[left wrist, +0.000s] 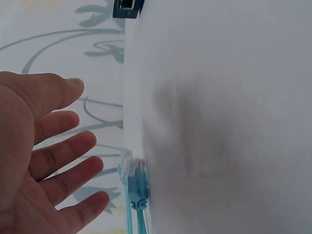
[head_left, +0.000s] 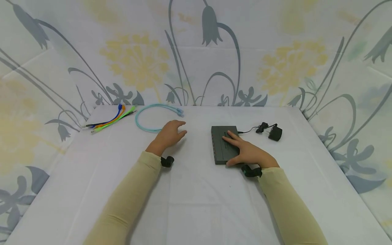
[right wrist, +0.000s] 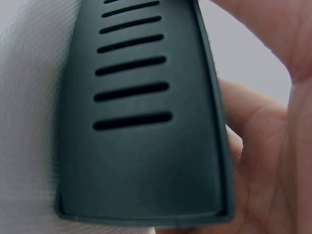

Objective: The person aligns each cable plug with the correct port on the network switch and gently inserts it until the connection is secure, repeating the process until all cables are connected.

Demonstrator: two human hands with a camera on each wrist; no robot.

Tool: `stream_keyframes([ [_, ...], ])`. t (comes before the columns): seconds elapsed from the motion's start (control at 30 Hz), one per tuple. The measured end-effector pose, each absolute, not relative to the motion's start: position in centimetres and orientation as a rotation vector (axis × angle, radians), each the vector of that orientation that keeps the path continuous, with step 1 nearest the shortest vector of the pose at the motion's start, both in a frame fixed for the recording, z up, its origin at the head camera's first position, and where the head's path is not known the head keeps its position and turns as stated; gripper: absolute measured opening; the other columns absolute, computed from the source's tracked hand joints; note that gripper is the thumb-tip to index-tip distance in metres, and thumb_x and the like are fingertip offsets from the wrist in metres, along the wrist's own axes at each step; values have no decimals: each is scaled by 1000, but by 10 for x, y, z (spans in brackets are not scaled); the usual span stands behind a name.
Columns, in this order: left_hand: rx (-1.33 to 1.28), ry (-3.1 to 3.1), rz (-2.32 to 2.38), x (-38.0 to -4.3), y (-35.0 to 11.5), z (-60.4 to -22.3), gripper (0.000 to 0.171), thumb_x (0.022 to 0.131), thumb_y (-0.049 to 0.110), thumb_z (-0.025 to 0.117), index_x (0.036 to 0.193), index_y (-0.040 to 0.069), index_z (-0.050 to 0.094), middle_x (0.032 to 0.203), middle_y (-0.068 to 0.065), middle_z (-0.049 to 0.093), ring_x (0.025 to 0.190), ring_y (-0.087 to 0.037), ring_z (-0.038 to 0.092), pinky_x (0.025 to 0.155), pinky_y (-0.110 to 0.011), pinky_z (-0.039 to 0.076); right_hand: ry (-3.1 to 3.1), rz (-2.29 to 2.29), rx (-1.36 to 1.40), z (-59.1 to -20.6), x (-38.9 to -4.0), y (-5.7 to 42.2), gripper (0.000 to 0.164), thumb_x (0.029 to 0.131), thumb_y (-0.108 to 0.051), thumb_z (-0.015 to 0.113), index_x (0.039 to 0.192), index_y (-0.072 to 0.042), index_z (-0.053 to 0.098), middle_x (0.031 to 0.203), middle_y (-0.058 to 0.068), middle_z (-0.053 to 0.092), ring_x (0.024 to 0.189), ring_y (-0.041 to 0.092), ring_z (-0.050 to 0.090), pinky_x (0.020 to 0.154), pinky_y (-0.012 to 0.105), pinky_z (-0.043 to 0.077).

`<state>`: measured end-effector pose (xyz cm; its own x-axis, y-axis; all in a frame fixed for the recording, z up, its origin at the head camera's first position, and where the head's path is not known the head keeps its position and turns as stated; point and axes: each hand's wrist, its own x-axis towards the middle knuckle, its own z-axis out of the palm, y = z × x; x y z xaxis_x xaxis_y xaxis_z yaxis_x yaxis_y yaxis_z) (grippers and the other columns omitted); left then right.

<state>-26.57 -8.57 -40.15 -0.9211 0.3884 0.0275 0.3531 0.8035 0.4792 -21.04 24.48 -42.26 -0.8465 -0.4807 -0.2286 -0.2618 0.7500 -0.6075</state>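
My right hand (head_left: pixel 246 152) rests on a dark grey network switch (head_left: pixel 220 146), fingers spread over its top and the thumb at its near edge. In the right wrist view, the switch's slotted side (right wrist: pixel 141 165) stands in front of part of that hand. My left hand (head_left: pixel 169 134) is held over the table beside a looped light-blue network cable (head_left: pixel 136 118). It holds nothing; its fingers are apart and slightly bent in the left wrist view. The cable's clear-tipped plugs (left wrist: pixel 139 187) lie beyond the fingers. One socket of the switch (left wrist: pixel 127 6) shows at that view's top edge.
A black power adapter (head_left: pixel 275 133) lies right of the switch, its thin cord running to the switch's far right corner. At the far left lie several short cables (head_left: pixel 107 125) in blue, orange, green and black. A flower-patterned cloth (head_left: pixel 190 68) hangs behind the white-covered table (head_left: pixel 196 211).
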Motion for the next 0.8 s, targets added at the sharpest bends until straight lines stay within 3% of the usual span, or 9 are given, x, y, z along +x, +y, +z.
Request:
stream_keyframes([
  [0.8,435,2974,704,-288,-106,-401,45,99,20,53,140,1,48,141,-21,49,133,-37,44,111,-47,37,2577,-816,-578,-420,-210,245,107,69,-55,81,155,-34,20,164,-9,-5,150,38,8,112,62,25],
])
